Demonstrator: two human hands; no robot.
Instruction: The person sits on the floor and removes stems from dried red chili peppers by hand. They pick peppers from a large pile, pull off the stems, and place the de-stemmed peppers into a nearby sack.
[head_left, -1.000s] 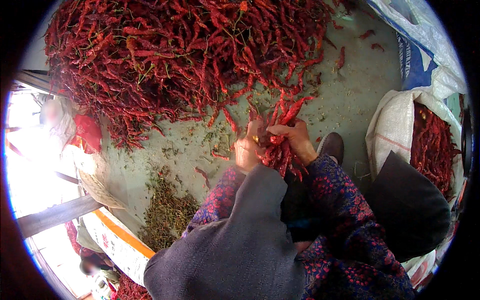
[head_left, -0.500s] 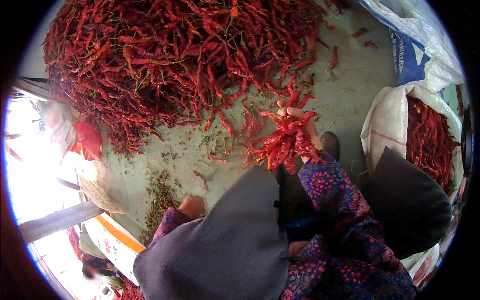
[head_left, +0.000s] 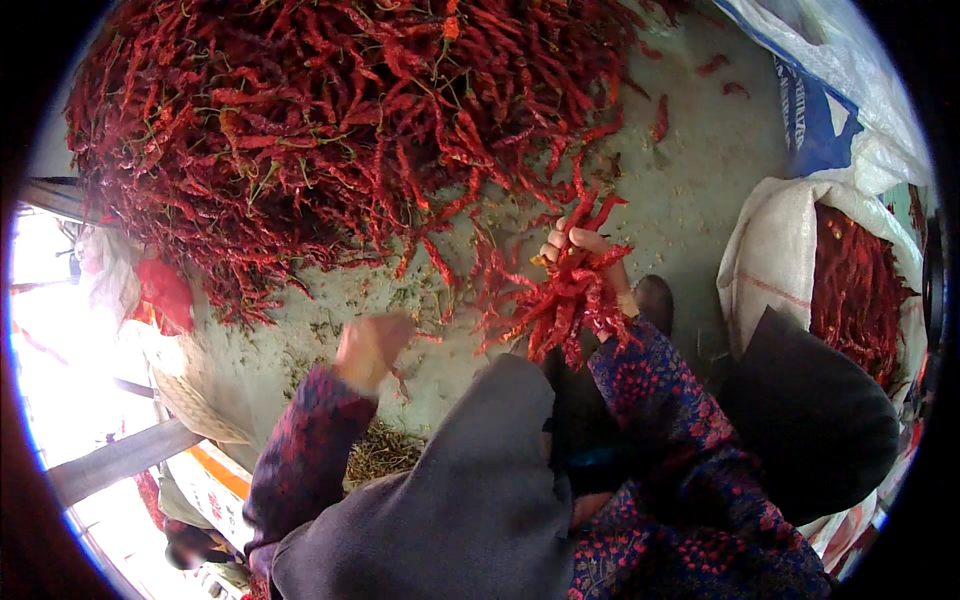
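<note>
A thick bunch of dried red chillies (head_left: 568, 305) is clasped in my right hand (head_left: 592, 243), with the pods fanning down over the wrist and a few poking up past the fingers. My left hand (head_left: 372, 348) hangs over the floor left of my knee. Motion smears its fingers, so whether it holds anything cannot be made out. Beyond both hands spreads a large heap of red chillies (head_left: 330, 130), many with pale green stems. A few loose pods lie between the heap and my right hand.
At the right stands a white woven sack (head_left: 765, 260) filled with red chillies, with a blue and white sack (head_left: 825, 120) behind it. Small stem scraps (head_left: 385, 452) lie by my left sleeve. A wooden bar (head_left: 120, 462) juts in at the left, near a red cloth (head_left: 163, 295).
My left hand has risen from beside my left knee, moving forward over the floor. My right hand keeps the chilli bunch in nearly the same place. The view has shifted slightly.
</note>
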